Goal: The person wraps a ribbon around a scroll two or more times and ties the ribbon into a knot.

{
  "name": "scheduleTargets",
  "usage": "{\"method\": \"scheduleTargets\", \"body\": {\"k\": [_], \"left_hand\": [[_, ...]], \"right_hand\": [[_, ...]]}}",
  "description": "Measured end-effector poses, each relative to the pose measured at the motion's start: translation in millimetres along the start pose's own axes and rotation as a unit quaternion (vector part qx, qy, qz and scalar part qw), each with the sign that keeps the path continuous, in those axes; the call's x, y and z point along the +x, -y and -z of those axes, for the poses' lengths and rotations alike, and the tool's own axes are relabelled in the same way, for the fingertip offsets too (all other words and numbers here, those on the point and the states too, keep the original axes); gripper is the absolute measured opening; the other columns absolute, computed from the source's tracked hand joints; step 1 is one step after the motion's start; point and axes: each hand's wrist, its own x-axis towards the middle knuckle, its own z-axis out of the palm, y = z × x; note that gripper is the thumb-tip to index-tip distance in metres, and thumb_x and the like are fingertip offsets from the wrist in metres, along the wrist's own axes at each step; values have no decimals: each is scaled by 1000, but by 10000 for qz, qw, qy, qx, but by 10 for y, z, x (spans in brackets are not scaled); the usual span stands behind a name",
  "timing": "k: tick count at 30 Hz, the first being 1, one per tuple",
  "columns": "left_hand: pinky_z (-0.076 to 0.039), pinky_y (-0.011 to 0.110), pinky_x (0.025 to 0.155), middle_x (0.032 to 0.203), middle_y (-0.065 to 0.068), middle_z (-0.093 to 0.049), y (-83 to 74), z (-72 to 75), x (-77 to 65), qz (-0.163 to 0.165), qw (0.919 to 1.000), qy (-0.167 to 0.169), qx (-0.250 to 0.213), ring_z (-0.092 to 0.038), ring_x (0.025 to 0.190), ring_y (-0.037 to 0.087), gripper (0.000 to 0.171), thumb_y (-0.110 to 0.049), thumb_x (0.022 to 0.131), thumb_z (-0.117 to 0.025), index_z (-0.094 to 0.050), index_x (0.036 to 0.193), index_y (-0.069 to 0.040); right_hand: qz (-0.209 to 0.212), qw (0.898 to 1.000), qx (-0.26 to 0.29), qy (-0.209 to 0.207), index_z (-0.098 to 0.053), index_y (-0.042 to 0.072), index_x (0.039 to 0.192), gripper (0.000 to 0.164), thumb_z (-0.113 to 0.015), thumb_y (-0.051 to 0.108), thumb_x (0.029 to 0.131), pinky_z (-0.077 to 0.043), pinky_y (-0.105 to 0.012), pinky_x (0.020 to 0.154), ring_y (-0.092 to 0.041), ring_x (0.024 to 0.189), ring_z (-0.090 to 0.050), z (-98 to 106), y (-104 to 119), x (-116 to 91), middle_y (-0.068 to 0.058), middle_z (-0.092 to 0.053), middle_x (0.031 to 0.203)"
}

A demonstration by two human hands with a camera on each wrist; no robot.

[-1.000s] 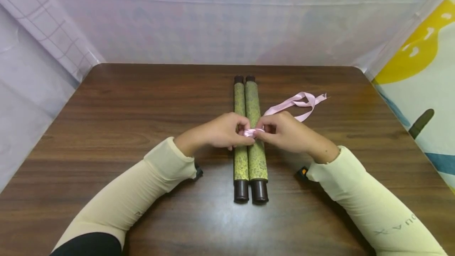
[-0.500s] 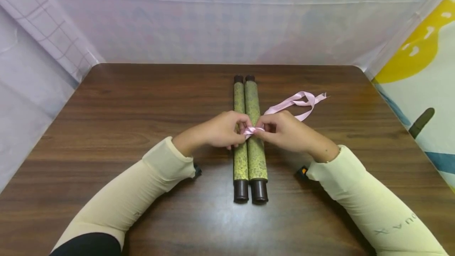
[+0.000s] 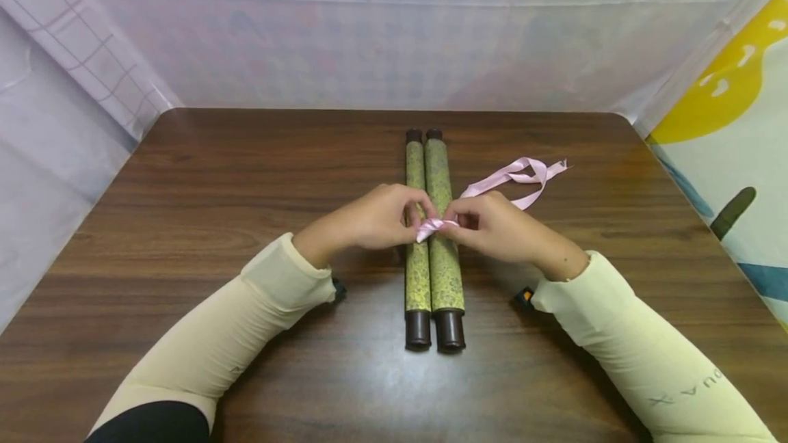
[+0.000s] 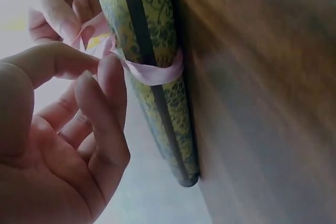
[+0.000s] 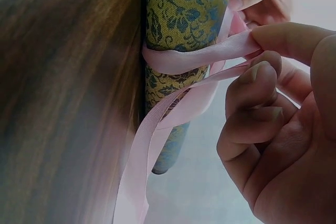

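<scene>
A hand scroll (image 3: 446, 279), rolled from both ends into two parallel yellow-green rolls with dark end caps, lies lengthwise on the table. Its floral brocade (image 5: 181, 9) shows close up in the right wrist view. A pink satin ribbon (image 5: 184, 61) loops round the rolls near their middle. My left hand (image 3: 384, 217) is over the left roll, its thumb and finger pinching the ribbon's twisted part. On the other side my right hand (image 3: 501, 227) pinches the ribbon between thumb and forefinger. The exact crossing of the ribbon is partly hidden by the fingers.
The ribbon's long loose tail (image 3: 535, 173) lies in loops on the table to the right of the scroll. The brown wood-grain table (image 3: 246, 176) reaches back to a pale curtain (image 3: 394, 53). Patterned cloths hang at both sides.
My left hand has shifted slightly left and away, and a short folded bit of pink ribbon now shows below its fingertips. The right hand and the scroll have hardly moved.
</scene>
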Motion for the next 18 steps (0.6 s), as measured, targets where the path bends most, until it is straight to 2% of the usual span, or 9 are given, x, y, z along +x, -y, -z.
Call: {"method": "scheduleTargets", "body": {"k": [6, 9, 13, 18], "left_hand": [[-47, 24, 50, 74, -4, -65, 4, 54, -34, 91, 9981, -123, 600, -55, 56, 11, 20, -8, 77, -68, -65, 94, -18], [-48, 24, 53, 75, -4, -65, -7, 65, -44, 138, 9967, -98, 798, -56, 60, 10, 14, -11, 77, -68, -64, 89, -17], [-51, 24, 58, 76, -4, -64, -12, 64, -50, 185, 9960, -115, 863, -57, 65, 9, 8, -13, 77, -69, -63, 82, -17], [-51, 24, 58, 76, -3, -64, -13, 59, -55, 285, 9961, -101, 825, -57, 66, 10, 10, -12, 76, -70, -62, 81, -16]], "right_hand": [[-10, 10000, 0, 11, -66, 16, 78, 11, -64, 19, 89, -41, -27, 45, -8, 52, -46, -1, 0, -3, 4, -53, 58], [18, 10000, -6, 6, -65, 16, 77, 12, -64, 19, 89, -40, -27, 44, -8, 51, -45, -9, -5, -6, 5, -53, 57], [56, 10000, -38, 45, -65, 16, 77, 12, -64, 19, 88, -39, -26, 44, -8, 50, -44, -21, -3, -5, 5, -52, 56], [25, 9999, -75, 77, -63, 16, 76, 13, -64, 19, 89, -38, -26, 43, -8, 49, -43, -25, 8, -3, 5, -50, 56]]}}
